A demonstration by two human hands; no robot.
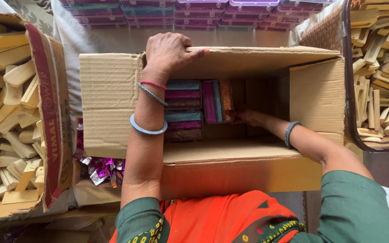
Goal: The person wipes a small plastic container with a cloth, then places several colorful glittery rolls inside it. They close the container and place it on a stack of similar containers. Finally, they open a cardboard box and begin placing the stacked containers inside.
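An open brown cardboard box (109, 103) stands in front of me. My left hand (169, 51) grips the far flap of the box from above. My right hand (245, 117) reaches deep inside, fingers against a stack of striped packs (217, 101) standing on edge. Two more stacks of teal, magenta and brown packs (183, 110) lie to its left on the box bottom. The right part of the box interior is bare cardboard.
A carton of pale wooden pieces (5, 112) sits at the left, a basket of similar wooden pieces (379, 67) at the right. Shiny purple foil wrappers (100, 168) lie in a low box near left. Stacked plastic cases (190, 13) line the far edge.
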